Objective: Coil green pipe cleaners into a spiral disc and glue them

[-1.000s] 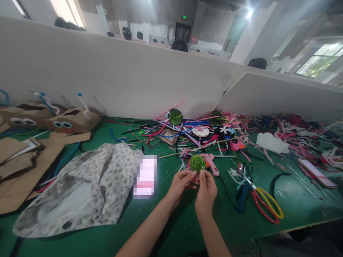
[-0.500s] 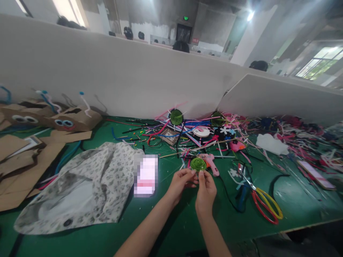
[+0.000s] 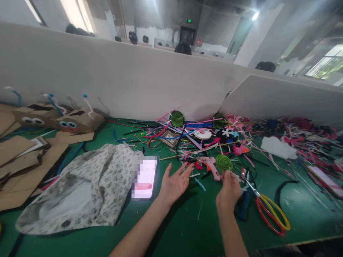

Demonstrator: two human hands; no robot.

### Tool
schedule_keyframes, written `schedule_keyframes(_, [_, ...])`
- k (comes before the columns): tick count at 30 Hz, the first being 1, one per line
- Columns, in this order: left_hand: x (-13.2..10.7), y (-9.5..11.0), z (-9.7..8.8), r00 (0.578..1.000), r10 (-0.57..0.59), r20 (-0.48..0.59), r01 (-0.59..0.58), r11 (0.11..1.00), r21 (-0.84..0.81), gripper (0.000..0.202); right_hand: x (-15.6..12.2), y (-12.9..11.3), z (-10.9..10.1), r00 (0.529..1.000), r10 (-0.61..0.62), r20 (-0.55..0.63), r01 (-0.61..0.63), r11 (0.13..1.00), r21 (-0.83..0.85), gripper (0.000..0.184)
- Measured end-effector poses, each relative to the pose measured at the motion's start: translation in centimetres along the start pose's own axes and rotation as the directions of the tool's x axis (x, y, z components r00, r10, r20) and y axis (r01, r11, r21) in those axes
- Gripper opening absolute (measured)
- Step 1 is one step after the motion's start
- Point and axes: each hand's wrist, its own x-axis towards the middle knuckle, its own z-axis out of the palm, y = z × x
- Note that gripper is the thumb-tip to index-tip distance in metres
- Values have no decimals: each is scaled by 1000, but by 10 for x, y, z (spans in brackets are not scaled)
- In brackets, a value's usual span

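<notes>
The right hand (image 3: 229, 189) pinched a green coil (image 3: 224, 162), apparently already wound, between glue gun (image 3: 213, 168) and scissors (image 3: 270, 210) over the tabletop (image 3: 193, 221); the left hand (image 3: 175, 182) was empty, fingers apart. What work remained could not be told.

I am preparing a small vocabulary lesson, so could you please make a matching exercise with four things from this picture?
1. Left hand
2. Right hand
3. Glue gun
4. Scissors

A. pink
B. partly red and yellow
C. holding a green coil
D. open, holding nothing

Pairs: 1-D; 2-C; 3-A; 4-B.
</notes>
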Motion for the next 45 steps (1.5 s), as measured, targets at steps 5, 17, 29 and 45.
schedule_keyframes(5, [0,0,-7,990,10,138,20,977,-214,63,-1,19,-8,998,54,44,-53,998,-15,41])
schedule_keyframes(17, [4,-2,-15,975,-18,221,119,885,-451,63,-14,18,-2,875,319,364,-363,930,56,33])
schedule_keyframes(29, [6,-2,-15,970,-44,241,158,862,-481,64,-11,15,-2,823,427,374,-495,863,104,28])
schedule_keyframes(45, [7,0,-16,957,-50,285,203,819,-536,64,-10,18,-2,835,452,314,-493,868,62,31])
